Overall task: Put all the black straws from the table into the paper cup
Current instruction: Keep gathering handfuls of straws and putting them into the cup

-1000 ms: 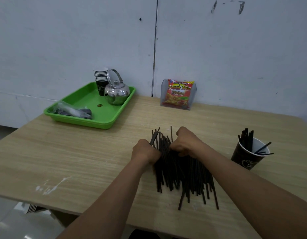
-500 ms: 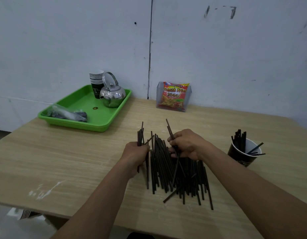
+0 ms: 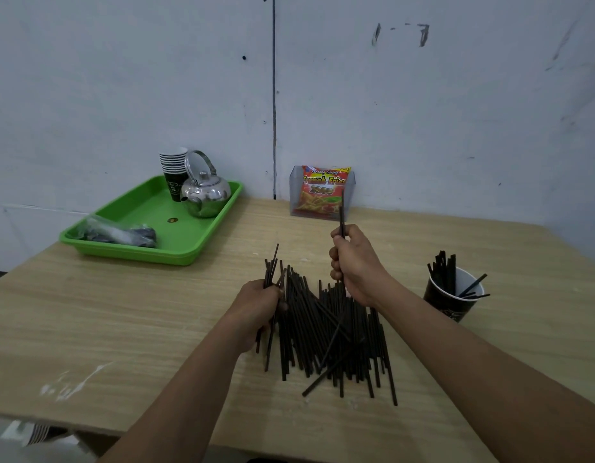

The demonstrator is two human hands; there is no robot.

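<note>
A loose pile of black straws (image 3: 326,332) lies on the wooden table (image 3: 129,315) in front of me. My left hand (image 3: 261,307) grips a small bundle of straws at the pile's left edge, their tips fanning upward. Lifted above the pile's far end, my right hand (image 3: 354,265) is closed around a thin upright straw (image 3: 341,212). The black paper cup (image 3: 451,304) stands to the right of the pile with several straws leaning inside it.
A green tray (image 3: 202,248) at the back left carries a steel kettle (image 3: 205,193), a stack of paper cups (image 3: 173,168) and a plastic bag (image 3: 117,232). A snack packet in a clear holder (image 3: 322,192) leans against the wall. The table's front edge is near me.
My right hand has risen from the pile, carrying a straw upright. My left hand has kept its bundle at the pile's left side.
</note>
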